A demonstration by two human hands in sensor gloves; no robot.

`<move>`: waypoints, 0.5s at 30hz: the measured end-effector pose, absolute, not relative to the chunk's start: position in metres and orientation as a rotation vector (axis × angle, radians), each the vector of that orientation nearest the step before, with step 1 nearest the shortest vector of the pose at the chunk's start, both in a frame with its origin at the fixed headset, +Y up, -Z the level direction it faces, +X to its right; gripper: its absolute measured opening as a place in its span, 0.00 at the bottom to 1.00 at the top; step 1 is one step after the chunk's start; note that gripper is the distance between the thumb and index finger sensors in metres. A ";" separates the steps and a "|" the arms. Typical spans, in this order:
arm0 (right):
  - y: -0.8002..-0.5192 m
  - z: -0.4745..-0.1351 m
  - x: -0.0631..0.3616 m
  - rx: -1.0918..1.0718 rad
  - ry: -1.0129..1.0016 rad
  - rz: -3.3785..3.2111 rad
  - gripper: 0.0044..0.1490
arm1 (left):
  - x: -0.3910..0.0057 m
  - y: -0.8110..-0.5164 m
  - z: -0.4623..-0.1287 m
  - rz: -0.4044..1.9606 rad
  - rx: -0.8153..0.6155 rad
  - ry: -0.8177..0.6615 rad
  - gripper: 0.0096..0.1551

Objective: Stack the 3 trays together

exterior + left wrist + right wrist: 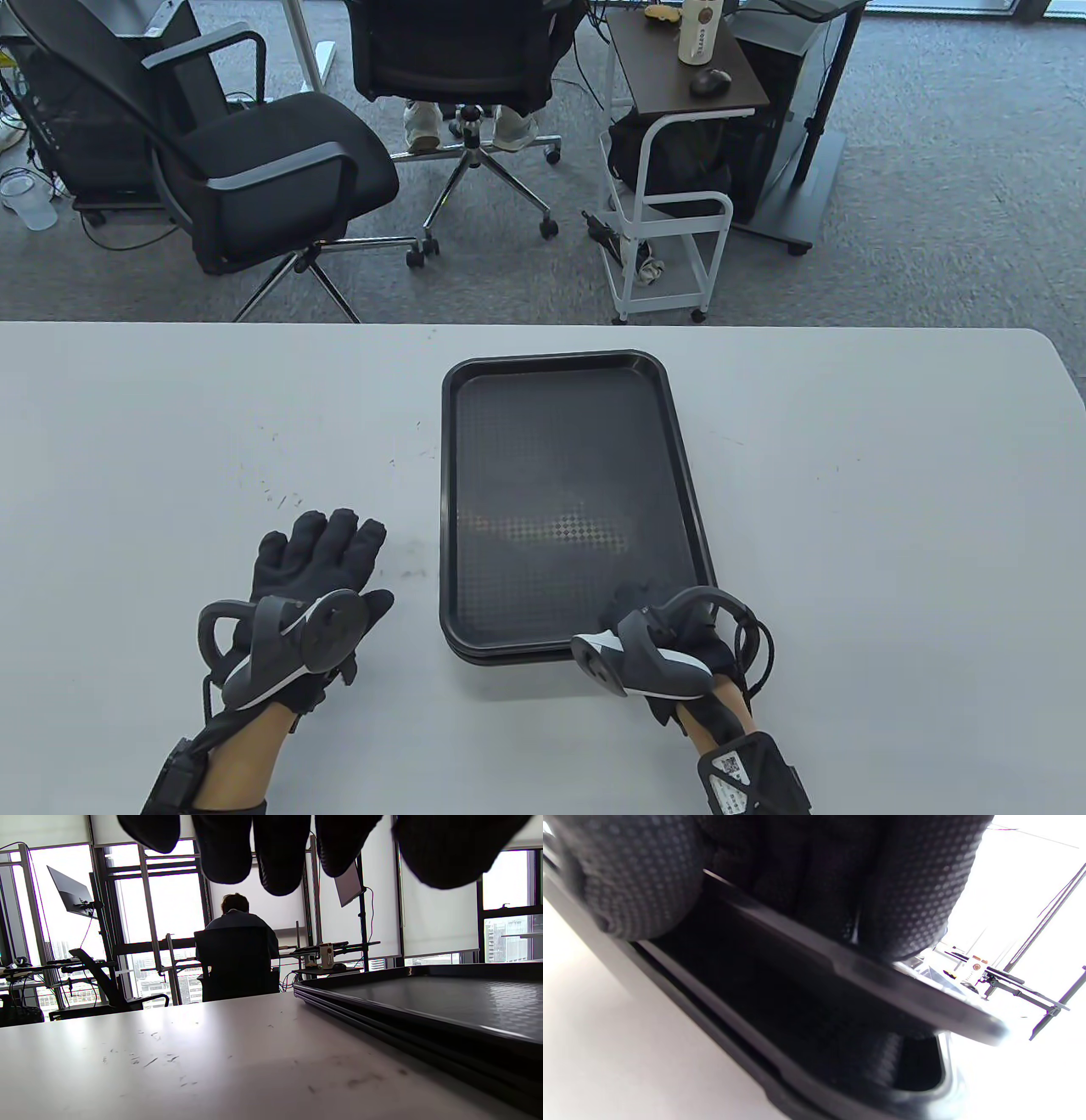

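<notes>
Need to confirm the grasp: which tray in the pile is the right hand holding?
The top tray: the right hand pinches its near right corner, lifting it off the trays beneath, which lie flat on the table.

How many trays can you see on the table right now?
3, all in one stack at the table's middle: the top tray, its near right corner lifted by the right hand, and two rims under it. Any others would be hidden.

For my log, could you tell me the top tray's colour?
Black top tray, clearest in table view.
</notes>
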State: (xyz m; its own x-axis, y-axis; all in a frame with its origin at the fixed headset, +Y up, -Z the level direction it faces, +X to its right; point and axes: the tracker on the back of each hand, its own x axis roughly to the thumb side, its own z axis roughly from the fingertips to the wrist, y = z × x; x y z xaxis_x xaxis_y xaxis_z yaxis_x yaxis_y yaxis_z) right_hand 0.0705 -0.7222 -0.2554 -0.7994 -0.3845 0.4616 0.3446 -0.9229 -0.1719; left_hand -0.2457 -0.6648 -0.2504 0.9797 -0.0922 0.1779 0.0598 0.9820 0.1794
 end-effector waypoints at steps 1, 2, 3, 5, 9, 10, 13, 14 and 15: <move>-0.723 -0.256 0.070 -0.701 0.098 -2.665 0.28 | -0.246 -0.665 -0.250 -0.076 0.173 -0.187 0.46; -0.723 -0.256 0.070 -0.699 0.085 -2.666 0.28 | -0.246 -0.665 -0.250 -0.076 0.172 -0.187 0.46; -0.724 -0.256 0.070 -0.698 0.063 -2.665 0.29 | -0.246 -0.665 -0.251 -0.077 0.170 -0.187 0.46; -0.726 -0.257 0.070 -0.700 0.025 -2.664 0.29 | -0.246 -0.665 -0.251 -0.078 0.167 -0.187 0.45; -0.732 -0.259 0.072 -0.692 -0.034 -2.688 0.30 | -0.246 -0.666 -0.251 -0.076 0.160 -0.186 0.45; -0.732 -0.260 0.072 -0.686 -0.042 -2.691 0.30 | -0.246 -0.666 -0.251 -0.076 0.159 -0.187 0.45; -0.733 -0.260 0.071 -0.675 -0.055 -2.689 0.30 | -0.245 -0.666 -0.251 -0.078 0.157 -0.188 0.45; -0.733 -0.260 0.071 -0.674 -0.057 -2.685 0.30 | -0.245 -0.666 -0.251 -0.077 0.156 -0.188 0.45; -0.732 -0.260 0.071 -0.672 -0.060 -2.683 0.30 | -0.245 -0.666 -0.251 -0.077 0.156 -0.189 0.45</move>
State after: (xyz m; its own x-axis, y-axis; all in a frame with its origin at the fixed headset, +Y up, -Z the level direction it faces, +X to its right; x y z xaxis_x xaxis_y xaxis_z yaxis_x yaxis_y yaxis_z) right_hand 0.0714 -0.7322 -0.2602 -0.8168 -0.3450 0.4625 0.3653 -0.9296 -0.0482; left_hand -0.2454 -0.6664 -0.2509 0.9794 -0.0908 0.1806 0.0615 0.9849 0.1617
